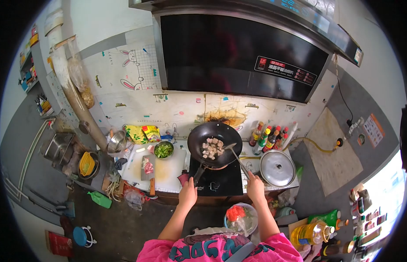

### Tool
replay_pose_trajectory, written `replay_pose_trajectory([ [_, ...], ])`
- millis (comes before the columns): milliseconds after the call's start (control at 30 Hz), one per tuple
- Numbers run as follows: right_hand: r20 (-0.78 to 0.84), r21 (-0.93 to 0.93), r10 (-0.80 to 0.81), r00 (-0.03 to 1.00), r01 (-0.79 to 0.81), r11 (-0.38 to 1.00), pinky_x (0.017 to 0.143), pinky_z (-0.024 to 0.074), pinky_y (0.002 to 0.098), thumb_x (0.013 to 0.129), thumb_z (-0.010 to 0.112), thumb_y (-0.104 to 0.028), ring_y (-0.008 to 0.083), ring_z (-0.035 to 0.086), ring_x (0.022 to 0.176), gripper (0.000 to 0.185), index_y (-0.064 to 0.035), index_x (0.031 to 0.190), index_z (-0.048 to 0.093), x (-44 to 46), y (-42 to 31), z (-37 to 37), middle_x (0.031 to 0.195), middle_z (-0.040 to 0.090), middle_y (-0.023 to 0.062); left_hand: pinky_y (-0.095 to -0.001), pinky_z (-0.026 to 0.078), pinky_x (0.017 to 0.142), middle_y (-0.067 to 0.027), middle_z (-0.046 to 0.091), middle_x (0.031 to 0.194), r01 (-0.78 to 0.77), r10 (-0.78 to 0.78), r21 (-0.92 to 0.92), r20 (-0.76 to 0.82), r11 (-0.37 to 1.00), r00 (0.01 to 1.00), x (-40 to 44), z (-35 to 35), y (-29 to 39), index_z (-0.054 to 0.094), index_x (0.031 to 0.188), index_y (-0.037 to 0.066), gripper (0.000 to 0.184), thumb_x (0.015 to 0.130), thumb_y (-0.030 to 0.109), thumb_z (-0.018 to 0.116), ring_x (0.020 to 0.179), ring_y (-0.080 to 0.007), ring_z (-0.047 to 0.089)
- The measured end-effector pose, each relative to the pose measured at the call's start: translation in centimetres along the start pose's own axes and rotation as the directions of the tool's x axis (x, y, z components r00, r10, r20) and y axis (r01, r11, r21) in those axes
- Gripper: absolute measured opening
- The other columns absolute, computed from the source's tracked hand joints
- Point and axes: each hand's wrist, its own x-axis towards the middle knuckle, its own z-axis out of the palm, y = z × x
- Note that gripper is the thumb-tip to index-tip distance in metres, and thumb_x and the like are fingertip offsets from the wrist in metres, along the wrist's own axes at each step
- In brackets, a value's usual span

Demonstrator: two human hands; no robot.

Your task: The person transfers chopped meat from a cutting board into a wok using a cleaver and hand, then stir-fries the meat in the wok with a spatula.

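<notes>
The wok [197, 134] sits over the black stove [221, 185], its base partly hidden, so whether it rests level cannot be told; the left hand [188, 195] has its grip closed round the wok's dark handle [200, 173], which points back toward the person; the right hand [255, 187] has its grip wrapped round the near end of a metal spatula [240, 161], whose head lies inside the wok, just right of the diced meat [212, 148] gathered in the bowl of the pan; the wok is probably stiff and fairly heavy, its weight out beyond the handle, so a firm hold well back from the hot metal should suit it best; the spatula looks rigid and lighter, best held at its far end from the head; the meat should be soft and somewhat slippery, better pushed by the blade than pinched; left of the wok on the bench [252, 165] stand a bowl of chopped greens [163, 149] and, nearer the person, a cleaver [146, 175] with raw meat [147, 165] on its blade; right of the wok lie a round silver lid [278, 168] and, behind that, a cluster of sauce bottles [270, 139].
</notes>
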Motion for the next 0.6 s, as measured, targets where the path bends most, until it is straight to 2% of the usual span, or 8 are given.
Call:
replay_pose_trajectory([
  [267, 0.035, -0.003, 0.017, 0.999, -0.017, 1.0, 0.07, 0.0472, 0.0468, 0.079, 0.054, -0.008, 0.0407, 0.057, 0.08, 0.041, -0.004, 0.12, 0.047, 0.6, 1.7, 4.2, 0.087, 0.058, 0.0244, -0.0452, 0.048, 0.062, -0.0201, 0.052, 0.093, -0.012, 0.012, 0.006, -0.022, 1.0, 1.0, 0.1, 0.2, 0.0, 0.038, 0.124, 0.001, 0.049, 0.082, 0.015, 0.056, 0.077, -0.0372, 0.058],
  [600, -0.02, 0.069, -0.004, 1.0, 0.005, 0.998, 0.072, 0.0466, 0.0468, 0.078, 0.053, -0.004, 0.0401, 0.057, 0.08, 0.04, -0.0044, 0.117, 0.052, -0.5, 0.8, 0.3, 0.086, 0.059, 0.0225, -0.045, 0.047, 0.062, -0.0197, 0.052, 0.093, -0.019, 0.019, 0.003, -0.034, 1.0, 0.999, 0.2, 0.5, -0.2, 0.038, 0.124, 0.001, 0.048, 0.082, 0.015, 0.056, 0.077, -0.0373, 0.057],
])
